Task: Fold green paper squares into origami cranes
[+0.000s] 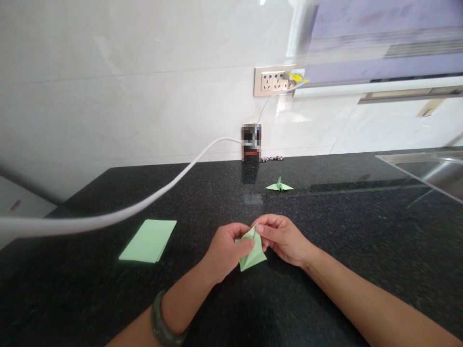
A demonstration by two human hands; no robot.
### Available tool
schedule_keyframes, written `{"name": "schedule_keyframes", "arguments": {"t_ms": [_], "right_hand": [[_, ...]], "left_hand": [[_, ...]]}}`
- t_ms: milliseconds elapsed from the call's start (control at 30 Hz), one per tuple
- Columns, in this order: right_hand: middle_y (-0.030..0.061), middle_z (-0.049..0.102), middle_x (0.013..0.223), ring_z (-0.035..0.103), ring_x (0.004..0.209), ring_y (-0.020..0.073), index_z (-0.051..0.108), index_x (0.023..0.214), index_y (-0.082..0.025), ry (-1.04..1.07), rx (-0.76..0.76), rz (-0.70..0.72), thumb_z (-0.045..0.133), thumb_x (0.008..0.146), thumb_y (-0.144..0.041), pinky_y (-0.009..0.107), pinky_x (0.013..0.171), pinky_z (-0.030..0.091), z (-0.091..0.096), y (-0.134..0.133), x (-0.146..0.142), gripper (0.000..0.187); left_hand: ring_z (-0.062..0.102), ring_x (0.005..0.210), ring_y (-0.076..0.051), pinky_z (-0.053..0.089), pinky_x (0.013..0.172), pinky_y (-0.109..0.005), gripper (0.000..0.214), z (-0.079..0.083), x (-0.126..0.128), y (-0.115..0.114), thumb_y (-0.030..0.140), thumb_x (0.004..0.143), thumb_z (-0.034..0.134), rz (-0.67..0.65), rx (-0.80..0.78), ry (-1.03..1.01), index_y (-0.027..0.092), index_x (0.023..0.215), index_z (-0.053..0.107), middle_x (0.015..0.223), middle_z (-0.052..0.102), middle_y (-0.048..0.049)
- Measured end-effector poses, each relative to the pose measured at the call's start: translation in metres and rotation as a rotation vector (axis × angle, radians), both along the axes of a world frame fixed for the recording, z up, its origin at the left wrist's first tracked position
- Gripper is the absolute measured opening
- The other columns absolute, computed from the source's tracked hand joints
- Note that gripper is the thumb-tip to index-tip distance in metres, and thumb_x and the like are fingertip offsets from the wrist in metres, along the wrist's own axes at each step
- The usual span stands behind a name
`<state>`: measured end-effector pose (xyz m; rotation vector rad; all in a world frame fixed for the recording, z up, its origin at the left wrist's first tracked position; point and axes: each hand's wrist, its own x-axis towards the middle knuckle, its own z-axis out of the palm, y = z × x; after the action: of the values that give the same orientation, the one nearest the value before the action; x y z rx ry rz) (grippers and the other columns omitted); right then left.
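Between my two hands is a partly folded piece of light green paper (252, 258), held above the dark countertop. My left hand (228, 248) pinches it from the left, its thumb pressed on the front face. With thumb and fingers, my right hand (280, 236) grips the upper right edge near the pointed tip. Some of the fingertips behind the paper are hidden. Beyond the hands, a finished green paper crane (279, 185) stands with its wings spread. A stack of green paper sheets (148, 241) lies to the left of my left hand.
A white cable (144, 205) arcs across the left side to a blurred-out device (251, 143) by the wall. Beside that lies a beaded string (273, 158). A wall socket panel (267, 82) is above, and a metal sink (434, 171) is set in the countertop (343, 221) at right.
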<state>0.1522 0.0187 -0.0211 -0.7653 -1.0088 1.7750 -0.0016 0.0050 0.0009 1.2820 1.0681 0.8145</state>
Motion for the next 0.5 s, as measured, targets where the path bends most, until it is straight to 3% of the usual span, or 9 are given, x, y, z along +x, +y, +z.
{"name": "schedule_keyframes", "arguments": {"t_ms": [500], "right_hand": [[-0.0010, 0.060, 0.057, 0.049, 0.042, 0.0032, 0.065, 0.072, -0.013, -0.023, -0.005, -0.048, 0.069, 0.065, -0.028, 0.015, 0.043, 0.041, 0.0026, -0.0010, -0.0010, 0.018]], "left_hand": [[0.055, 0.062, -0.013, 0.041, 0.056, -0.023, 0.015, -0.0055, -0.0009, 0.0011, 0.025, 0.071, 0.056, -0.016, 0.135, 0.099, 0.012, 0.075, 0.061, 0.071, 0.064, -0.0052]]}}
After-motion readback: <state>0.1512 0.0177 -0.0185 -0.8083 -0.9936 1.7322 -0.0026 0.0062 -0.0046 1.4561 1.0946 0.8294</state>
